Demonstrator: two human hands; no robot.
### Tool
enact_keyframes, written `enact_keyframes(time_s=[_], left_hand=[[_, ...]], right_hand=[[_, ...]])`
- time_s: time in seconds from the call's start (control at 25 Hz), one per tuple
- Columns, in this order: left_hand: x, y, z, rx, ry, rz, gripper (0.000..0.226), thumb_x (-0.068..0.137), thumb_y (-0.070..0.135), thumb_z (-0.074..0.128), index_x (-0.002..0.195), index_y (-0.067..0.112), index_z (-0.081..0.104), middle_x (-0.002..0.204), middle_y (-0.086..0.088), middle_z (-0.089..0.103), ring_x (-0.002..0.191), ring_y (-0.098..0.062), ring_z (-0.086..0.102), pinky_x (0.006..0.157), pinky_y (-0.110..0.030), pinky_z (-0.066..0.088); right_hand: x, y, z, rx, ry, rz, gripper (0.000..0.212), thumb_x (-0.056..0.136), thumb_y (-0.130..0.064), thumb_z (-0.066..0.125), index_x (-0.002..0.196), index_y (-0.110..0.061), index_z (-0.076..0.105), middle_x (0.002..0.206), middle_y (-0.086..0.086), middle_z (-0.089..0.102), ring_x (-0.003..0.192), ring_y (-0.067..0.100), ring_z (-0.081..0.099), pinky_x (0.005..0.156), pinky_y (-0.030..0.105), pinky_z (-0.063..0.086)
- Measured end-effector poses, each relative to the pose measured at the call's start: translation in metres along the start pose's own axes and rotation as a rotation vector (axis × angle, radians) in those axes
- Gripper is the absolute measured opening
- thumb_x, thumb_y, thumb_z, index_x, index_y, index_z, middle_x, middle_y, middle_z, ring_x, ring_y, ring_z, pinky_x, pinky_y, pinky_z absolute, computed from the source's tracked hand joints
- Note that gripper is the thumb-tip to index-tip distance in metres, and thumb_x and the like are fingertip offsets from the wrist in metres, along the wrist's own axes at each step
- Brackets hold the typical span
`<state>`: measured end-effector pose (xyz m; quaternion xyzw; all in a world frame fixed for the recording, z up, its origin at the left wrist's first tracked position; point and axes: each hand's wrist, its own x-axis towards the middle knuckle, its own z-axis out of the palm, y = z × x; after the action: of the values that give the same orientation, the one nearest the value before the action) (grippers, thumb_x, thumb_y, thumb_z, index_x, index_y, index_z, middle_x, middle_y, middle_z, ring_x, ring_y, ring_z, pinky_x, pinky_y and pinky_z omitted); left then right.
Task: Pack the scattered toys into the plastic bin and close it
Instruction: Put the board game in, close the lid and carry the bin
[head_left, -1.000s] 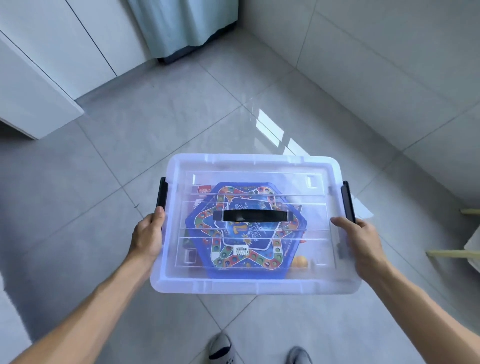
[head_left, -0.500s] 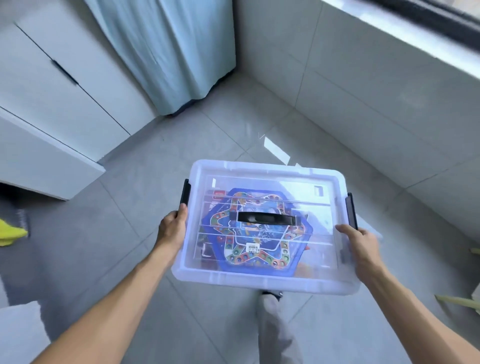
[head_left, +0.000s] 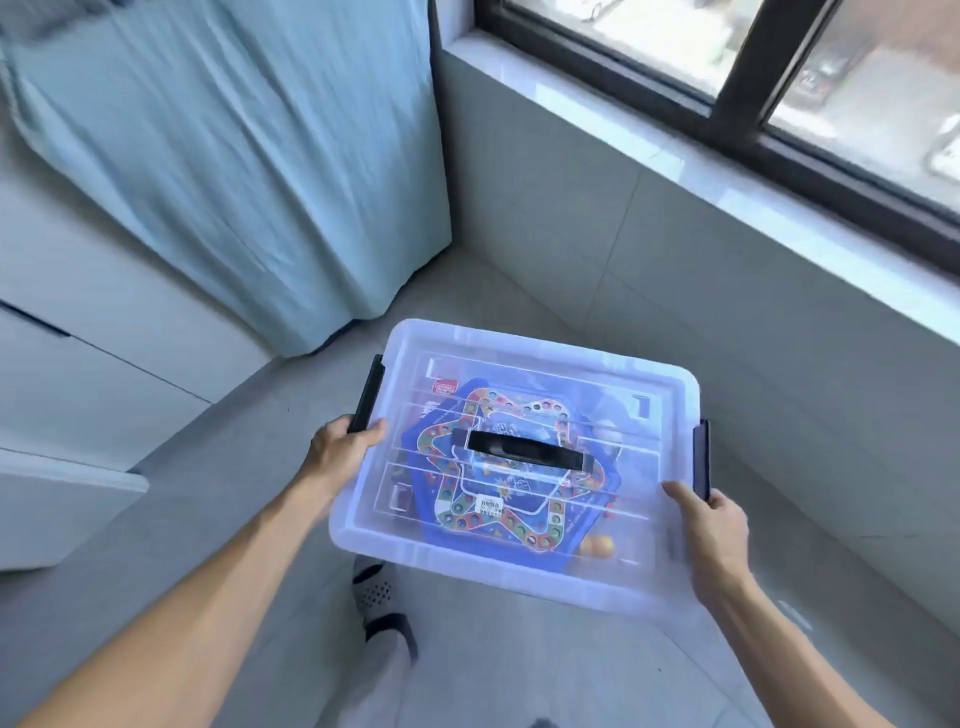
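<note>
We see a plastic bin (head_left: 524, 566) of clear, smooth, faintly frosted plastic, its black handle (head_left: 524, 451) matt. Through the lid (head_left: 649, 387) a glossy printed game board (head_left: 506, 467) shows. The floor (head_left: 223, 499) is smooth grey tile, the curtain (head_left: 234, 156) soft pale-blue cloth, creased.

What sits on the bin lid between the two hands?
Head view: the lid's black carry handle lies between left hand and right hand.
</note>
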<state>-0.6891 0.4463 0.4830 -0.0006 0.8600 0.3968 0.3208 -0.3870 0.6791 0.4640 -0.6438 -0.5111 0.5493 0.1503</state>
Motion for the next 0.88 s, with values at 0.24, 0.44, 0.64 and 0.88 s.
enact_keyframes(time_s=[0.24,0.44,0.64,0.88], left_hand=[[0.205,0.065,-0.019,0.109,-0.14,0.063,0.012,0.08,0.008,0.068,0.085,0.019,0.065,0.08,0.0,0.065,0.073,-0.02,0.058,0.059,-0.024,0.044],[0.343,0.116,-0.032,0.232,-0.209,0.073,0.014,0.079,0.009,0.067,0.087,0.019,0.062,0.077,0.003,0.064,0.071,-0.019,0.058,0.06,-0.026,0.043],[0.466,0.144,-0.003,0.406,-0.181,0.17,0.019,0.08,0.013,0.064,0.099,0.019,0.063,0.091,-0.005,0.067,0.08,-0.024,0.061,0.066,-0.026,0.044],[0.594,0.159,0.077,0.449,-0.128,0.224,0.03,0.086,0.006,0.059,0.114,0.013,0.064,0.094,-0.004,0.061,0.08,-0.02,0.056,0.069,-0.024,0.04]], right_hand=[[0.097,-0.044,0.149,0.046,0.097,0.1,0.051,0.07,-0.045,0.071,0.084,0.001,0.054,0.079,0.005,0.042,0.069,0.022,0.034,0.063,0.034,0.03],[0.156,-0.085,0.246,0.074,0.148,0.141,0.034,0.082,-0.033,0.073,0.081,-0.002,0.059,0.081,0.01,0.057,0.068,0.024,0.044,0.067,0.035,0.037],[0.234,-0.078,0.325,0.113,0.169,0.242,0.072,0.069,-0.059,0.072,0.123,-0.012,0.061,0.124,0.005,0.065,0.115,0.029,0.061,0.1,0.048,0.047],[0.364,-0.016,0.398,0.381,0.121,0.306,0.09,0.051,-0.057,0.083,0.127,-0.017,0.055,0.13,0.002,0.063,0.115,0.027,0.063,0.101,0.052,0.048]])
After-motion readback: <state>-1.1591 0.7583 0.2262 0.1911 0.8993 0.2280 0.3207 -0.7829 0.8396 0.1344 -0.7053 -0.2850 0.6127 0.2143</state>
